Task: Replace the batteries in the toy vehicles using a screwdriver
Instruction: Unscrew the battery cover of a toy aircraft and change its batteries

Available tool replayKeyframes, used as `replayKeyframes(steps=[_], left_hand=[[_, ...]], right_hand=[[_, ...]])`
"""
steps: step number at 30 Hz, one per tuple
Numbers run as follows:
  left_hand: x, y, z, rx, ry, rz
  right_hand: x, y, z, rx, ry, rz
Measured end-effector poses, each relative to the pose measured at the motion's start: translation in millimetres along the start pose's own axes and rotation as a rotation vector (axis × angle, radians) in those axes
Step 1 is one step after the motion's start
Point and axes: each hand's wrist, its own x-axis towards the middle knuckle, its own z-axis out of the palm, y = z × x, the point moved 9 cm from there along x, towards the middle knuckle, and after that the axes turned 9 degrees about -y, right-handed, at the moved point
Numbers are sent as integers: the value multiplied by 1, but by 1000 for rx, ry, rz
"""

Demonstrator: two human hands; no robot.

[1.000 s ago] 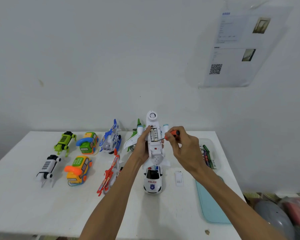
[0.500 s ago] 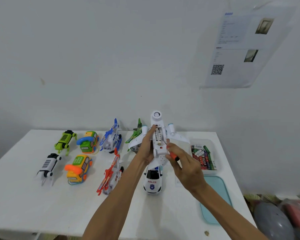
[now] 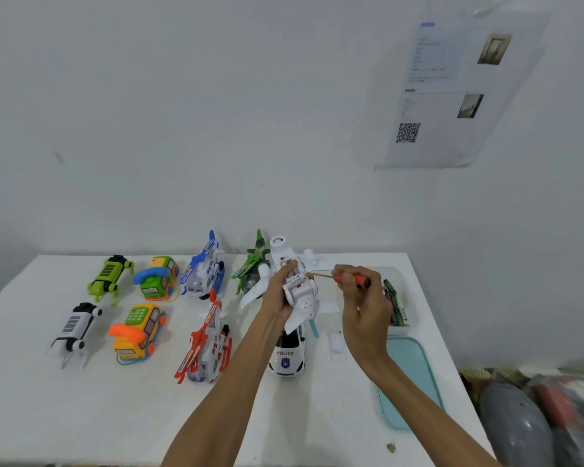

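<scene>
Since half a second ago, your left hand (image 3: 279, 291) has kept its fingers wrapped round the body of the white plastic toy airplane (image 3: 300, 298), held belly-up above the surface. Its thumb now reaches over the open battery bay, and the plane's nose has tipped further left. Your right hand (image 3: 364, 308) has drawn off to the right. The red-handled screwdriver (image 3: 353, 279) pinched in its fingertips, earlier low against the belly, now lies almost level. The white surface (image 3: 81, 416) stands against a plain pale wall. From the left it carries a lime-green robot dog (image 3: 108, 276) behind a white robot dog (image 3: 75, 326), a green-and-blue telephone car (image 3: 157, 278) behind an orange-and-yellow telephone car (image 3: 139, 332), and a blue-and-white helicopter (image 3: 203, 267) behind a red-and-white helicopter (image 3: 204, 345). Next come a green jet (image 3: 253, 267), a white police car (image 3: 287, 358) below the airplane, a small white battery cover (image 3: 338, 347), a clear box of batteries (image 3: 397, 298) and a pale teal tray (image 3: 415, 375). A printed sheet with a QR code (image 3: 452, 92) hangs on the wall at the right. The screwdriver's thin tip points left at the bay, just beside your left thumb; you cannot tell whether it touches.
</scene>
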Motion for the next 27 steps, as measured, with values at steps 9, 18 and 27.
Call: replayKeyframes(steps=[9,18,27], left_hand=[[-2,0,10,75,-73,-19],[-10,0,12,94,-53,-23],[-11,-1,14,96,-73,6]], right_hand=[[42,-8,46,-490,-516,-153],[53,23,68,-688,-854,16],[56,29,47,-599,-658,140]])
